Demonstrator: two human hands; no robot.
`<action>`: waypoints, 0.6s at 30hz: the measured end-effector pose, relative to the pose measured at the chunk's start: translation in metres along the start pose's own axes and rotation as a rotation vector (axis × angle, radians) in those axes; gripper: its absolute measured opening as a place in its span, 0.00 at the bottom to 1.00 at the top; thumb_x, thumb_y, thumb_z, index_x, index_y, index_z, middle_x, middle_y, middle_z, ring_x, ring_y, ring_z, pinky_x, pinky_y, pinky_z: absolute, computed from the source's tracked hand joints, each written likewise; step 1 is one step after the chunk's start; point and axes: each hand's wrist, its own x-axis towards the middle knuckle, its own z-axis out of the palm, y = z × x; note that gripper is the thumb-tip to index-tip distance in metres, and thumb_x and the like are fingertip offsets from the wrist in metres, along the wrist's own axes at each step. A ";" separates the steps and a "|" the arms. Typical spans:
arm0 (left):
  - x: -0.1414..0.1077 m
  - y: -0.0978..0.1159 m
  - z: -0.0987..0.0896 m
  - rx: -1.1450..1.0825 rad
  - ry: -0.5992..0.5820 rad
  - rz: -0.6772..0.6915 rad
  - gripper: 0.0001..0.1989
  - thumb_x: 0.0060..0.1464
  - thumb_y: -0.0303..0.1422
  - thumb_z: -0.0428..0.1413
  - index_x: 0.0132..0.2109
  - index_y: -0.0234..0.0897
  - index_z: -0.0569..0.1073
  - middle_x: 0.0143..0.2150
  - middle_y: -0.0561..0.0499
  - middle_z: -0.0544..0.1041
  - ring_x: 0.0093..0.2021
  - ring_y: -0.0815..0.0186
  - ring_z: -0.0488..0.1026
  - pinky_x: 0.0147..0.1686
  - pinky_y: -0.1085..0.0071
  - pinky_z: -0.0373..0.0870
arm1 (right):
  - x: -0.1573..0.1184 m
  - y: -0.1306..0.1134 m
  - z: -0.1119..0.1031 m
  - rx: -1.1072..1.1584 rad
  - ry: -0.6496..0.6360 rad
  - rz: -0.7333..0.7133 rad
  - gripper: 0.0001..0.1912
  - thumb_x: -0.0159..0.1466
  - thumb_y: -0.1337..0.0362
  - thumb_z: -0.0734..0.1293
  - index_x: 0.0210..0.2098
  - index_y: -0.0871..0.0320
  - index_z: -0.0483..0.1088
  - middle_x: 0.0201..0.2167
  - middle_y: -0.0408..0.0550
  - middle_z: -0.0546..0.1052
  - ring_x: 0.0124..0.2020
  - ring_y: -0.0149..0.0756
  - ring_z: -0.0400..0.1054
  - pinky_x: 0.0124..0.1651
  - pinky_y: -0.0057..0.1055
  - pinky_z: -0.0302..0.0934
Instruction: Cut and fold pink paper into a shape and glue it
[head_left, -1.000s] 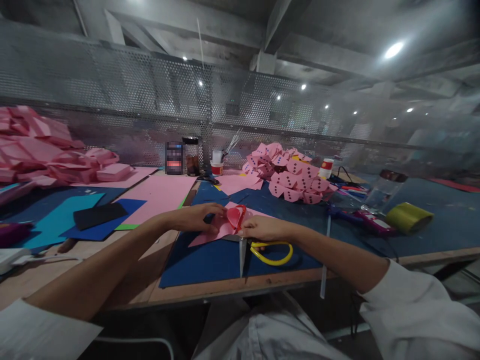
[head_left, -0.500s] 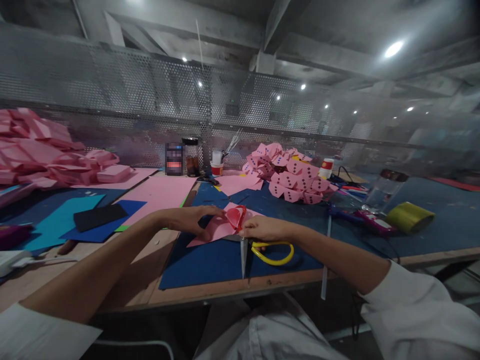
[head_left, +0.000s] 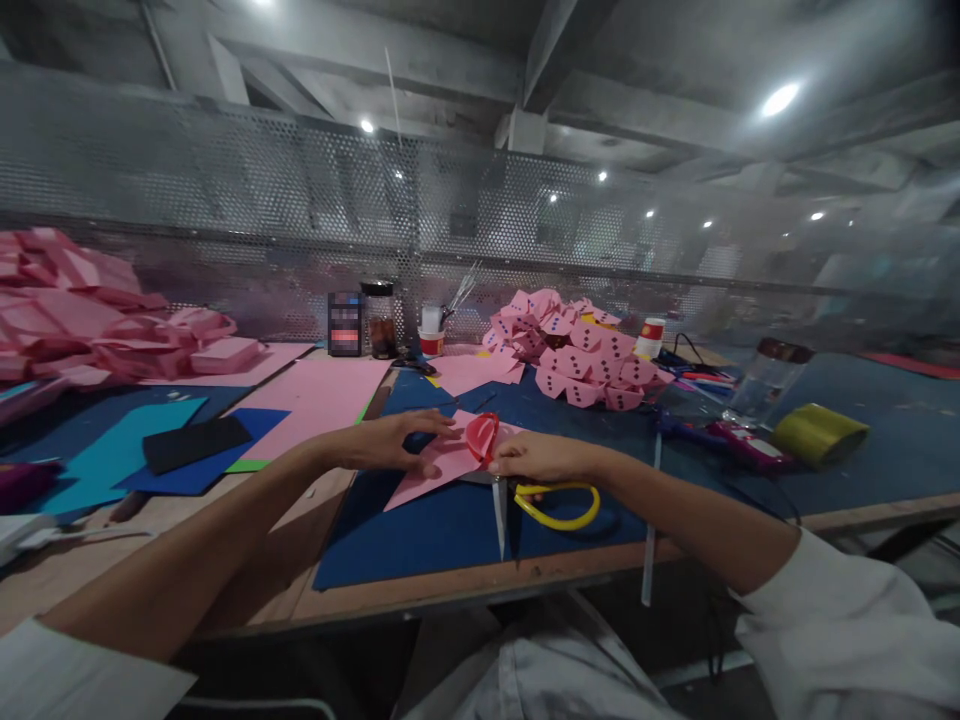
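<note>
My right hand (head_left: 536,457) is closed round the middle of a pair of scissors (head_left: 556,507), which stands opened out. One handle loop is yellow and sticks out to the right; the red loop (head_left: 482,437) lies over the paper. A bare blade (head_left: 501,520) points toward the table's front edge. Under the scissors lies a piece of pink paper (head_left: 420,474) on the blue mat (head_left: 405,545). My left hand (head_left: 394,440) rests at the paper's left side with thumb and fingers apart. The paper beneath my right hand is partly hidden.
Behind the hands is a heap of dotted pink paper pieces (head_left: 577,355). More folded pink paper (head_left: 97,310) is piled at the far left. Blue and black sheets (head_left: 199,445) lie left. On the right are a glue gun (head_left: 675,425), a clear jar (head_left: 769,385) and a yellow roll (head_left: 821,435).
The scissors and my right hand have shifted slightly to the right. The pink paper and my left hand have moved a little the same way. The view has tilted slightly.
</note>
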 end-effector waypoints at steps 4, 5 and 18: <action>0.000 -0.003 0.000 0.019 -0.110 0.036 0.31 0.58 0.51 0.59 0.67 0.52 0.67 0.74 0.50 0.59 0.75 0.51 0.47 0.70 0.55 0.49 | 0.000 -0.004 0.001 -0.094 0.031 -0.008 0.19 0.68 0.54 0.62 0.25 0.58 0.58 0.20 0.36 0.56 0.22 0.25 0.48 0.24 0.25 0.43; -0.001 -0.002 -0.001 0.018 -0.105 0.031 0.32 0.58 0.50 0.60 0.67 0.52 0.67 0.74 0.51 0.59 0.75 0.50 0.47 0.70 0.55 0.49 | 0.000 -0.005 0.001 -0.120 0.038 -0.005 0.19 0.68 0.54 0.62 0.24 0.58 0.58 0.20 0.37 0.56 0.22 0.25 0.48 0.25 0.25 0.43; -0.023 0.027 -0.021 -0.158 -0.187 -0.196 0.31 0.49 0.40 0.65 0.60 0.43 0.71 0.39 0.52 0.79 0.40 0.60 0.77 0.38 0.71 0.71 | -0.003 -0.003 0.001 -0.018 0.002 0.014 0.20 0.68 0.52 0.62 0.26 0.57 0.56 0.20 0.36 0.57 0.21 0.25 0.50 0.24 0.25 0.46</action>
